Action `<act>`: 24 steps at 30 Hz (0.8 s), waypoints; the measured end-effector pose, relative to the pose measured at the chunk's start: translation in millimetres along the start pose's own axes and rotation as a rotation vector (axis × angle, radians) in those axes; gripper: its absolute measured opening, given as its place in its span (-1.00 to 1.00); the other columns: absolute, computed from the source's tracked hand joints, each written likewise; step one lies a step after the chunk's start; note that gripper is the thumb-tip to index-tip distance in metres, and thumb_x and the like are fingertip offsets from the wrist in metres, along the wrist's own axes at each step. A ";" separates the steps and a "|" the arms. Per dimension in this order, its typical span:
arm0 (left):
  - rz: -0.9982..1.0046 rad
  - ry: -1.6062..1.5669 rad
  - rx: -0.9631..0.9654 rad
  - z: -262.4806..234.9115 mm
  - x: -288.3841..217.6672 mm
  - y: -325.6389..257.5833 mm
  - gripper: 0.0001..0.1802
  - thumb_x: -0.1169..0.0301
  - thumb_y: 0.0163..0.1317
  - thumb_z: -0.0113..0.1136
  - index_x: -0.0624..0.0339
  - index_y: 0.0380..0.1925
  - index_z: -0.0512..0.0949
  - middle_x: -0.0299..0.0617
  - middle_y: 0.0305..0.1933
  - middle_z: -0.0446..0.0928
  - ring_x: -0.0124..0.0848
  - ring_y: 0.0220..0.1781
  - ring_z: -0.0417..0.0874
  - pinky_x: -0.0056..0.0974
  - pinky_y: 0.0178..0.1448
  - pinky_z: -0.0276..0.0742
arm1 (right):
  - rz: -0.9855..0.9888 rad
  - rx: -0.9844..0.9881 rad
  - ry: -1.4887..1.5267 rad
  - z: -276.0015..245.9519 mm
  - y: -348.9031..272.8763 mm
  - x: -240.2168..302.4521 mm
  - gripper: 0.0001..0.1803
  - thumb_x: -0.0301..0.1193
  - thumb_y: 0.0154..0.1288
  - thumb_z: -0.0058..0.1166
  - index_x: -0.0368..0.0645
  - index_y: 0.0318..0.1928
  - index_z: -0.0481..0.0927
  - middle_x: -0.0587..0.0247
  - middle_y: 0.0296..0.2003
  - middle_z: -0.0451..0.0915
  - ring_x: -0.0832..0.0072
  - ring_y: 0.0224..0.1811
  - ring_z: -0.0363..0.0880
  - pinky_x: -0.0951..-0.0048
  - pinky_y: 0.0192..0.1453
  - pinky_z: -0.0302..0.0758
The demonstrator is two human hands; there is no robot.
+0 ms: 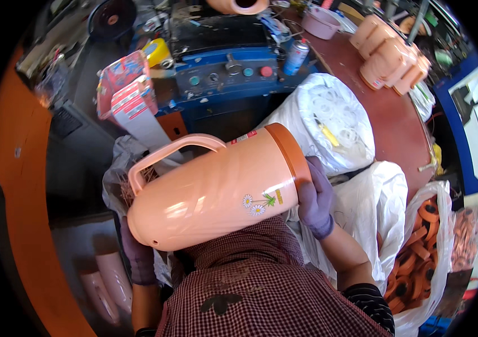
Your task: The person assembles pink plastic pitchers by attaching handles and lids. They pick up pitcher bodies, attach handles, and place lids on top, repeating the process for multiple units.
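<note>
A peach plastic thermos jug casing lies on its side in front of me, above my lap. Its loop handle is at the upper left, a brown ring rims its right end, and small daisies decorate its side. My right hand, in a grey-purple glove, grips the brown ring end, thumb on the near side. At the rounded left end, my left hand, gloved alike, holds the casing from the side and below; most of its fingers are hidden behind it.
Beyond stands a blue machine panel with buttons, a spray can beside it. White bags of clear parts and brown rings crowd the right. More peach casings stand on the red-brown table; others lie lower left.
</note>
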State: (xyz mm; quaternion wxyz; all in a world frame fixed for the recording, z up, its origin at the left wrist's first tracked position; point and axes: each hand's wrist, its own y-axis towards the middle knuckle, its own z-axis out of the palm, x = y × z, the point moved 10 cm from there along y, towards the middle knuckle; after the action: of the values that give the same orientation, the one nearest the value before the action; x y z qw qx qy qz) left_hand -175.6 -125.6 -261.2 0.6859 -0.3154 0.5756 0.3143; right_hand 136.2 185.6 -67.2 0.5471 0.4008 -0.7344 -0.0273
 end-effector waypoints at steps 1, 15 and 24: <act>0.095 0.225 -0.053 5.6 -26.2 8.6 -0.54 0.19 0.50 -0.17 0.31 0.18 0.41 -0.05 0.14 0.56 -0.32 0.12 0.59 -0.19 0.24 0.49 | 0.158 -0.009 0.071 -2.3 0.0 -21.7 -0.52 -0.35 0.26 0.07 -0.37 0.13 0.56 -0.09 -0.14 0.54 0.17 -0.14 0.54 0.29 0.06 0.47; 0.739 0.475 0.251 206.8 -214.5 11.7 -0.08 0.03 0.03 0.23 0.40 0.31 0.24 0.16 0.25 0.39 -0.11 0.22 0.49 -0.07 0.26 0.44 | 0.564 0.127 0.073 -33.0 -97.6 -127.3 -0.60 -0.24 0.56 -0.19 -0.28 0.10 0.53 -0.13 -0.05 0.60 0.11 0.02 0.61 0.22 0.16 0.50; 0.616 0.317 0.273 234.1 -221.5 18.3 -0.02 0.03 0.14 0.20 0.29 0.48 0.09 0.10 0.42 0.26 -0.08 0.38 0.38 -0.05 0.40 0.33 | 0.631 -0.170 -0.983 -304.5 -178.3 -177.1 -0.71 -0.29 0.32 0.08 -0.23 -0.08 0.63 -0.11 -0.23 0.62 -0.05 -0.19 0.63 0.08 -0.03 0.55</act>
State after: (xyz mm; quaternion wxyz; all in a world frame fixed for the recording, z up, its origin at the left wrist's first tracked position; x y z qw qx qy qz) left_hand -82.6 56.3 -11.2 0.4973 -0.0779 0.7792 0.3734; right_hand 501.3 295.8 -169.2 0.1546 0.0578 -0.9807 -0.1045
